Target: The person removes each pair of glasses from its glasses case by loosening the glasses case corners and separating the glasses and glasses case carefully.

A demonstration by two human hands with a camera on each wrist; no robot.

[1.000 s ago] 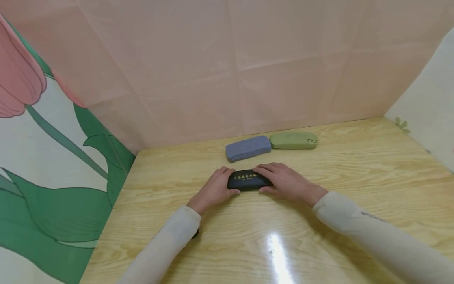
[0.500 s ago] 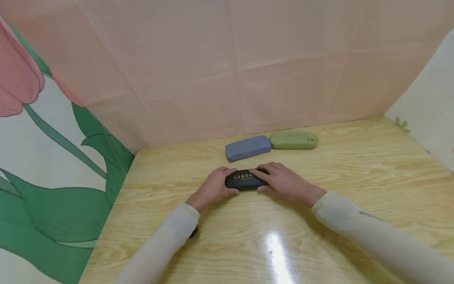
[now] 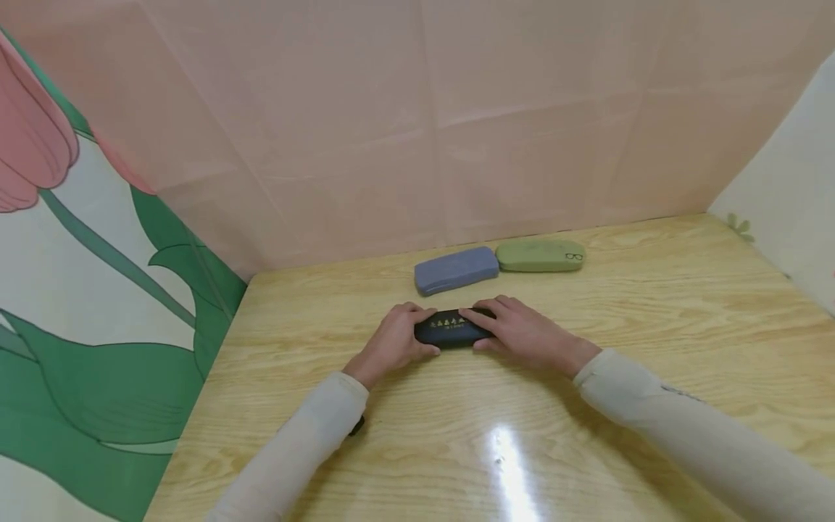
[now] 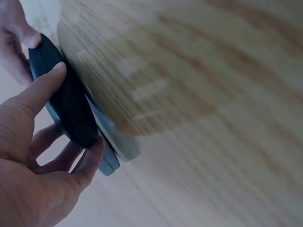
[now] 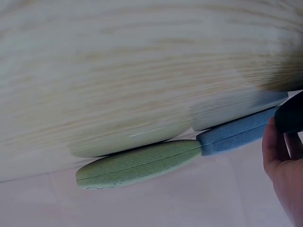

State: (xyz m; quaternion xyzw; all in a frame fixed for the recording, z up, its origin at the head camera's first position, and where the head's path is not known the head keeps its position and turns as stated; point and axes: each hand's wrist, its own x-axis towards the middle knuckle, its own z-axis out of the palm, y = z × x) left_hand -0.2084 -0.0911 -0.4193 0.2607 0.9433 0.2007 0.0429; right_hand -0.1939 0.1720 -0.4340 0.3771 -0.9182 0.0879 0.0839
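Note:
A black glasses case (image 3: 451, 335) with gold lettering on top lies lengthwise between both hands near the middle of the table. My left hand (image 3: 391, 342) grips its left end, thumb on the near side and fingers on the far side. At the other end, my right hand (image 3: 525, 335) holds it, one finger stretched over the lid and covering part of the lettering. The left wrist view shows the closed seam of the black case (image 4: 71, 101) between thumb and fingers. Only a corner of the case (image 5: 289, 116) shows in the right wrist view.
Behind the hands, a blue glasses case (image 3: 457, 271) and a green glasses case (image 3: 538, 257) with a small spectacles print lie end to end. They sit near the back edge of the wood-grain table (image 3: 424, 449), against a pink wall covering (image 3: 339, 145).
The black case has shifted slightly left. My right index finger has slid left over the lid, covering more lettering. Over the last half second the hands stay nearly still.

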